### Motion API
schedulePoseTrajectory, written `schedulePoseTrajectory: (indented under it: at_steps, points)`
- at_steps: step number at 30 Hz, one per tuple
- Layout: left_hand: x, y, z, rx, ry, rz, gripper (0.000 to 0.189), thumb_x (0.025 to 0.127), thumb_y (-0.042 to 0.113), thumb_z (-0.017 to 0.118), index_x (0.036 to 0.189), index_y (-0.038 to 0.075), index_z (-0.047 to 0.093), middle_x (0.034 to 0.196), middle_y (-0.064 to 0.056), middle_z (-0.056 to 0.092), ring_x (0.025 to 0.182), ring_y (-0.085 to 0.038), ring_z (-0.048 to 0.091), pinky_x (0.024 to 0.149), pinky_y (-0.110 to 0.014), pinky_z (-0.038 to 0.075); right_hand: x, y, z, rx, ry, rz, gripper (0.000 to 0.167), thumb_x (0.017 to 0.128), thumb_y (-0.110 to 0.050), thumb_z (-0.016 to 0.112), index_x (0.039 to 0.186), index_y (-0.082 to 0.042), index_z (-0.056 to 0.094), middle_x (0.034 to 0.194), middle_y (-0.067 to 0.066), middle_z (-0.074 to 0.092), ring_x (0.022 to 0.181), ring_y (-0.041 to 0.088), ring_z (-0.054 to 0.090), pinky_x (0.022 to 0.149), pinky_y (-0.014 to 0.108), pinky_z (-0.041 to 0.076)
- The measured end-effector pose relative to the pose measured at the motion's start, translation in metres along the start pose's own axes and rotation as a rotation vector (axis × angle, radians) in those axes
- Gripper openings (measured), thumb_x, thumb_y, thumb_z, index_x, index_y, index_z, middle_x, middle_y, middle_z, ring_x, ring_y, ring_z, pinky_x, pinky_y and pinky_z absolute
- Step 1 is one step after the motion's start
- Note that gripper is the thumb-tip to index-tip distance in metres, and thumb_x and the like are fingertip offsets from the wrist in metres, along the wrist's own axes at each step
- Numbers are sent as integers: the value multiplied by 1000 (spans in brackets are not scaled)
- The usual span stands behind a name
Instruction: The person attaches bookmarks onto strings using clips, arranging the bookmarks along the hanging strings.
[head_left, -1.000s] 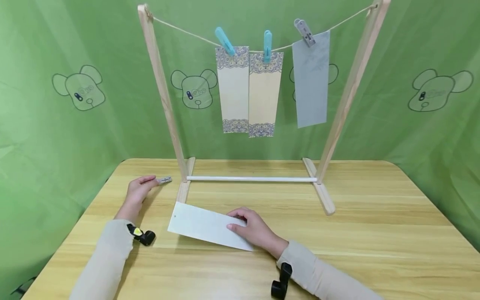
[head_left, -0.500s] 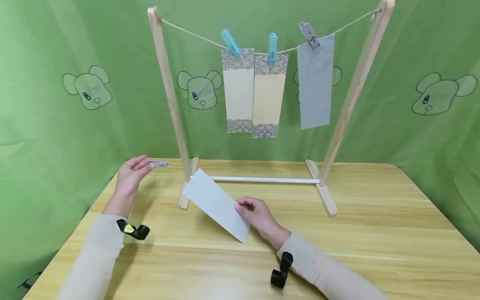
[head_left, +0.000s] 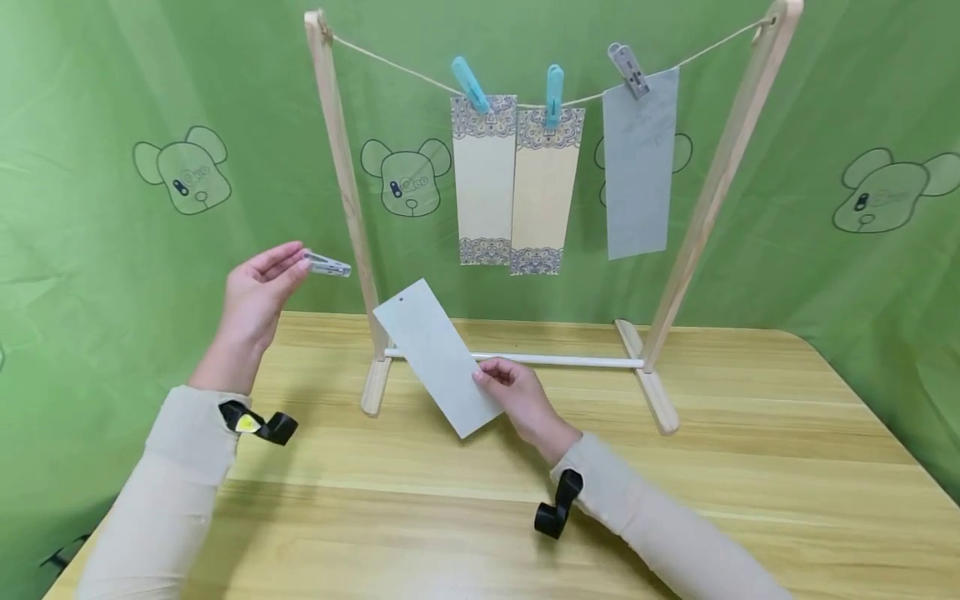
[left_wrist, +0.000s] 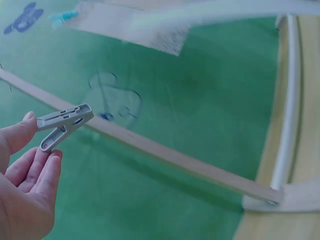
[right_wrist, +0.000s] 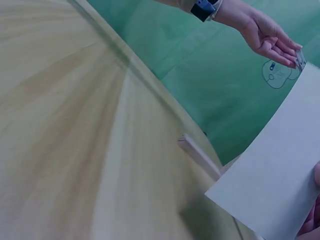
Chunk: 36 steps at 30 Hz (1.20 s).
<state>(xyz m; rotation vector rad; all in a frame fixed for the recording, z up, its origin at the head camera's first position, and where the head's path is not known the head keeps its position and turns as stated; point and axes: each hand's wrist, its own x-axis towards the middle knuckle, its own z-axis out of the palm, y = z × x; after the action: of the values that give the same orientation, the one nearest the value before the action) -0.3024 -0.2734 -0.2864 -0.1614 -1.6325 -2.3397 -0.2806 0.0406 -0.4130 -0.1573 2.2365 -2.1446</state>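
Note:
My left hand [head_left: 258, 292] pinches a grey clothespin [head_left: 327, 264] by its handle ends, in the air left of the rack's left post. In the left wrist view the clothespin [left_wrist: 67, 122] sits between thumb and fingertips, its nose pointing away. My right hand [head_left: 521, 400] grips a pale grey card [head_left: 442, 358] by its lower right edge. The card is tilted above the table, its end with a small hole up and to the left. In the right wrist view the card [right_wrist: 280, 165] covers much of the right side, and only part of the right hand shows.
A wooden rack [head_left: 348, 183] holds a string [head_left: 397, 67]. Two patterned cards [head_left: 486, 183] hang from blue clothespins [head_left: 554, 96], and a grey-blue card [head_left: 641, 167] from a grey clothespin [head_left: 628, 71]. A white bar [head_left: 555, 360] joins the rack's feet on the wooden table [head_left: 750, 500].
My left hand has risen from the table with the clothespin. My right hand has lifted the card and turned it, so its holed end now points up toward the left post.

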Motion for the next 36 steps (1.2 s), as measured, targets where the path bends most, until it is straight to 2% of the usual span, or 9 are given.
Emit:
schedulePoseTrajectory:
  at_steps: [6, 9, 13, 18, 21, 28, 33, 36]
  points:
    - [7, 27, 25, -21, -25, 48, 31, 74, -4, 76, 104, 1, 68, 91, -5, 70, 82, -11, 65, 79, -18, 54, 12, -22, -1, 21, 9, 21, 19, 88, -6, 65, 103, 5, 63, 86, 1, 59, 79, 12, 52, 66, 19, 48]
    - [12, 40, 36, 0, -37, 63, 32, 73, -3, 77, 103, 1, 68, 92, -6, 70, 83, -12, 65, 79, -18, 54, 20, -32, -1, 43, 0, 31, 21, 87, -6, 65, 105, 5, 63, 86, 0, 59, 78, 12, 52, 65, 18, 49]
    - [19, 52, 51, 96, -60, 86, 31, 74, -1, 76, 104, 3, 68, 93, -4, 69, 86, -12, 65, 82, -17, 53, 30, -42, -1, 75, -25, 30, 20, 87, -5, 66, 105, 2, 64, 84, -1, 60, 76, 11, 54, 64, 18, 51]
    - [30, 60, 71, 221, -87, 141, 33, 79, -3, 71, 112, -2, 63, 93, -1, 69, 89, -12, 64, 84, -16, 52, 40, -54, -1, 82, -49, -28, 21, 86, -2, 66, 106, 4, 63, 83, -2, 61, 76, 10, 56, 68, 20, 54]
    - [36, 68, 84, 249, -67, 132, 32, 82, -5, 67, 114, -4, 62, 92, -2, 68, 89, -12, 62, 84, -16, 52, 47, -62, 1, 87, -45, -57, 22, 85, -1, 66, 106, 6, 63, 82, -1, 61, 76, 10, 56, 70, 20, 55]
    - [47, 91, 121, 323, -24, 75, 30, 85, -2, 64, 115, 3, 63, 103, -4, 65, 93, -11, 59, 88, -15, 49, 61, -87, 8, 74, -12, -79, 23, 84, -2, 69, 106, 4, 64, 81, -1, 61, 74, 10, 55, 65, 19, 54]
    - [58, 105, 144, 315, 16, 65, 28, 86, -2, 63, 113, 5, 65, 105, -4, 65, 92, -9, 57, 82, -11, 49, 71, -104, 13, 42, 15, -72, 23, 82, -8, 72, 104, -1, 67, 81, -2, 63, 68, 9, 53, 61, 20, 49]
    - [65, 112, 154, 315, 44, 87, 27, 86, -3, 63, 112, 5, 66, 104, -3, 64, 90, -9, 56, 78, -9, 49, 76, -110, 15, 32, 32, -70, 24, 81, -10, 74, 103, -4, 69, 81, -2, 64, 66, 8, 52, 61, 20, 49]
